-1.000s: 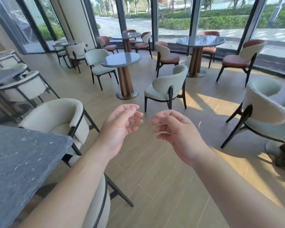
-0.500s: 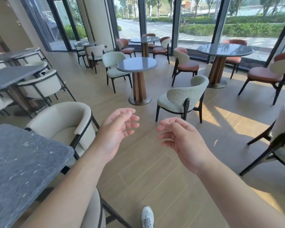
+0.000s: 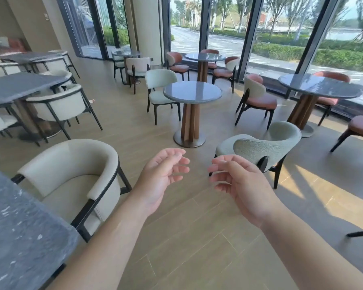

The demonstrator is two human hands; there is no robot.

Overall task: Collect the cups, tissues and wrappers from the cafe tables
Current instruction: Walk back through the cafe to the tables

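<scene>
Left hand: the left hand point(image 3: 162, 177) is held out in front at mid-height, palm turned inward toward the other hand, forearm bare.
Left fingers: loosely curled and relaxed, grasping nothing.
Right hand: the right hand point(image 3: 242, 185) is raised level with the left, palm facing it, a clear gap between the two.
Right fingers: loosely curled as well, released, with nothing in them.
Near worktop: a dark speckled stone worktop point(image 3: 19, 233) fills the lower left corner; a cream armchair point(image 3: 71, 174) with a black frame stands just beside it.
Round worktop: a grey round worktop point(image 3: 192, 92) on a wooden pedestal stands ahead beyond the hands, with a pale green chair point(image 3: 260, 148) near the right hand and another behind it.
Task items: no cups, tissues or wrappers show on any worktop in view; a small pale object point(image 3: 91, 100) by a chair on the left may be litter, but it is too small to tell.
Floor: pale wood planks point(image 3: 197, 237), with sun patches on the right.
Room: tall dark-framed windows point(image 3: 222, 34) look out on a paved road and hedges; orange-seated chairs ring the far worktops.
</scene>
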